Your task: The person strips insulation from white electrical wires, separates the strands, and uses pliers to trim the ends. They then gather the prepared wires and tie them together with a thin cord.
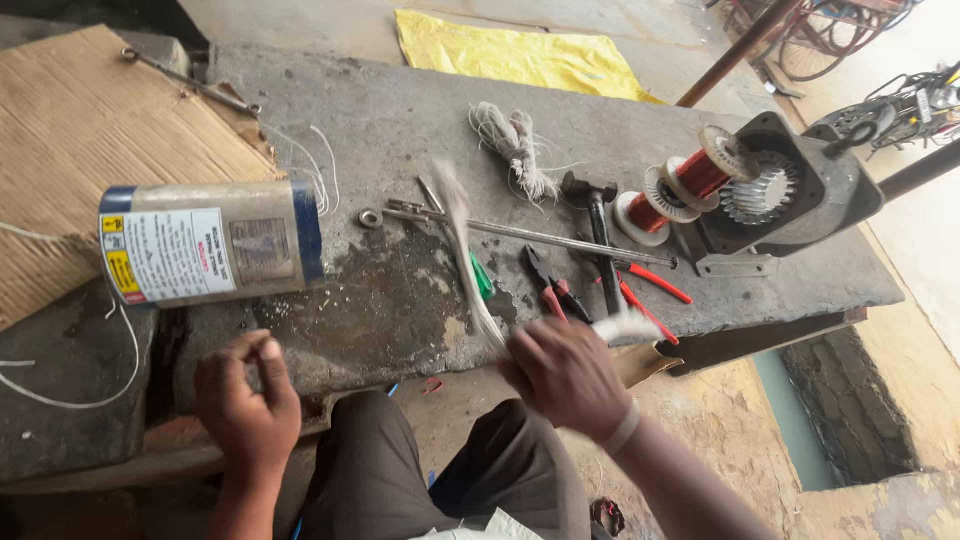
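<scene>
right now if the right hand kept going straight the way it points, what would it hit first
Most likely the red-handled pliers just beyond the right hand on the stone slab, though motion blur and unclear depth make this uncertain.

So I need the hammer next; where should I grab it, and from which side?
Grip the hammer by its dark handle, near the end pointing toward you, reaching from the near edge of the stone slab. The head lies at the far end beside the copper wire spools; pliers crowd its left.

Stone slab, tin, hammer (pliers too)
</scene>
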`<move>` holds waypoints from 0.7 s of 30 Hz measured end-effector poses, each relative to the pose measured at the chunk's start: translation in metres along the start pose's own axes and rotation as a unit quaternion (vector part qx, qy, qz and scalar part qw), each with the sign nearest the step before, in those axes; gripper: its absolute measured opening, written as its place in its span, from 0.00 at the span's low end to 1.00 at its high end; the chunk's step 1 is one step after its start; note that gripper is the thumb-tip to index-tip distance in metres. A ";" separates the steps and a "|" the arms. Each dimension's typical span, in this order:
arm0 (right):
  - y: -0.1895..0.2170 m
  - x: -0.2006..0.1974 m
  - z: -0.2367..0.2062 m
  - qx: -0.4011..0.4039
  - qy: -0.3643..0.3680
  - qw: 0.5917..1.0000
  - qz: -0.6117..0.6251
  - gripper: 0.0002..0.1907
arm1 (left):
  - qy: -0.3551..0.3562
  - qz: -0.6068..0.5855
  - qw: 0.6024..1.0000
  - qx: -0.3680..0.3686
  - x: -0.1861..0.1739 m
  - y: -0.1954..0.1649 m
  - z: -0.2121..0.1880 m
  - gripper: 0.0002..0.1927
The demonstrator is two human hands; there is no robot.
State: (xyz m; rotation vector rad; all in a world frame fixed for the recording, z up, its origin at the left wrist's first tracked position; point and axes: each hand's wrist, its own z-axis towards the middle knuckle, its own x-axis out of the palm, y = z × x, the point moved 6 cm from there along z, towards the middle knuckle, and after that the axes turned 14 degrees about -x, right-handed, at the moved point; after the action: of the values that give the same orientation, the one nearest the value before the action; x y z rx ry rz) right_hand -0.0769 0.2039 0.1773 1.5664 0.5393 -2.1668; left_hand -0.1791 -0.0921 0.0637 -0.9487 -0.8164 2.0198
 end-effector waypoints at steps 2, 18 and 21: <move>-0.021 0.015 0.034 0.015 0.040 0.999 -0.012 0.16 | -0.014 0.035 0.998 0.056 0.008 -0.001 0.000 0.07; -0.218 0.111 0.143 0.342 -0.104 0.933 0.041 0.28 | -0.073 0.202 0.973 0.081 0.023 0.003 -0.006 0.06; -0.275 0.097 0.121 0.417 -0.052 0.908 0.006 0.46 | -0.059 0.218 0.973 0.036 0.026 0.007 -0.008 0.07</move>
State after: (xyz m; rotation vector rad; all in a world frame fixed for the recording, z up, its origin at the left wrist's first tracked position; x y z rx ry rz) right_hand -0.3478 0.3608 0.1396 1.7845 -0.5216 -2.6132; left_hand -0.1865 -0.0725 0.0454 -1.0412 -0.6287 2.4856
